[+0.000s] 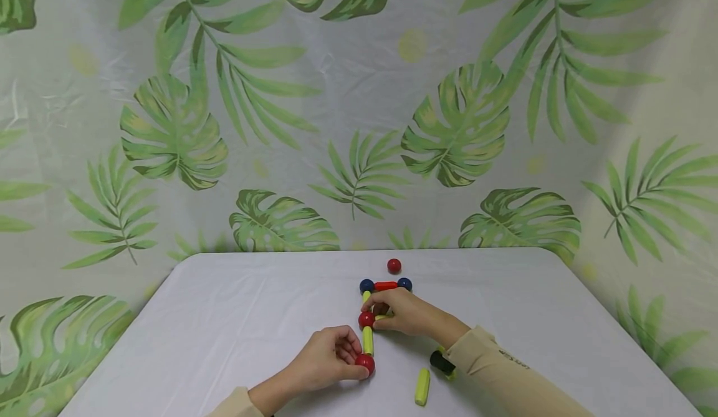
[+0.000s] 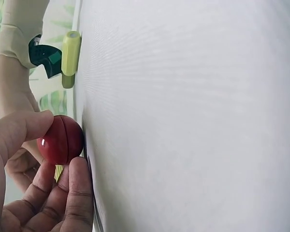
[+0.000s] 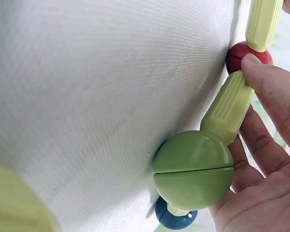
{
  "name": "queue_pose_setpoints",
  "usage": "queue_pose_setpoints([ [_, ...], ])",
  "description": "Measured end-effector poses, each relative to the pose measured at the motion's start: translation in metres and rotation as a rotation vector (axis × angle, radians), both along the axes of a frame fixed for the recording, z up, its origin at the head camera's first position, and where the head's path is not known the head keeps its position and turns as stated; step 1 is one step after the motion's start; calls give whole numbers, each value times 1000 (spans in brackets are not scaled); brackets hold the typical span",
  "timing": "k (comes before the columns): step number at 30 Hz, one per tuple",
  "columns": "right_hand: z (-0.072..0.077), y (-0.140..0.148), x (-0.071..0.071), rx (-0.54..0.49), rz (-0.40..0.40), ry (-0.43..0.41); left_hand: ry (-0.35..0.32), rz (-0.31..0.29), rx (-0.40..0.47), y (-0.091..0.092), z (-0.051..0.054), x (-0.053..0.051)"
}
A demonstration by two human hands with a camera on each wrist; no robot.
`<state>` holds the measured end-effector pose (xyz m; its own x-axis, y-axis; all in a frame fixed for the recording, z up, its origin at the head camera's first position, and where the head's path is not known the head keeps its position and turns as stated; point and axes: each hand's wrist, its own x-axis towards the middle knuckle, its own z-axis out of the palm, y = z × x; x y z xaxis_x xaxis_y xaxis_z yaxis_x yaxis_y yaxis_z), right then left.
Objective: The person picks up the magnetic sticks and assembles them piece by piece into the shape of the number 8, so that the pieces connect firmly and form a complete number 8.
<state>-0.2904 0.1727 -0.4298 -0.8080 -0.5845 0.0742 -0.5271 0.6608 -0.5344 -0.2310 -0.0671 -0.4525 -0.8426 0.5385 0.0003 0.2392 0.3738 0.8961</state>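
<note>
My left hand (image 1: 331,358) holds a red ball (image 1: 364,364) between thumb and fingers at the near end of a magnetic-style stick-and-ball figure. From that ball a yellow-green stick (image 1: 368,341) runs to a second red ball (image 1: 366,320). The right hand (image 1: 404,311) pinches this second ball, its thumb pressed on it in the right wrist view. There, another yellow-green stick (image 3: 228,107) links the ball to a green ball (image 3: 193,169), which the hand hides in the head view. Further back, two blue balls (image 1: 367,287) are joined by a red stick (image 1: 386,286).
A loose red ball (image 1: 394,265) lies behind the figure on the white table (image 1: 252,298). Nearer, a loose yellow-green stick (image 1: 422,386) lies right of the left hand. Beside it, the black wrist camera (image 1: 442,362) partly covers more yellow-green. A leaf-patterned curtain (image 1: 359,105) hangs behind.
</note>
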Motion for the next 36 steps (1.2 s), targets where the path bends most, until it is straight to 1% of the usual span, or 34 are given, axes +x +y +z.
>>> queue_pose_setpoints([
  [9, 0, 0, 1, -4, -9, -10, -2, -1, -8, 3, -1, -1],
  [15, -1, -1, 2, 10, -18, -16, 3, -38, -12, 3, 0, -2],
  [19, 1, 0, 2, 19, -8, -15, 9, -70, -14, 3, 0, -3],
  [23, 9, 5, 5, 21, -1, -8, 10, -101, -17, 2, 1, -2],
  [28, 25, 16, 15, 19, -3, 3, 2, -137, -28, 0, 2, -4],
  [33, 38, 31, 32, 43, 28, 5, 12, -191, -33, -3, 1, -8],
  [36, 43, 39, 43, 70, 36, -36, 13, -201, -43, -3, 2, -9],
])
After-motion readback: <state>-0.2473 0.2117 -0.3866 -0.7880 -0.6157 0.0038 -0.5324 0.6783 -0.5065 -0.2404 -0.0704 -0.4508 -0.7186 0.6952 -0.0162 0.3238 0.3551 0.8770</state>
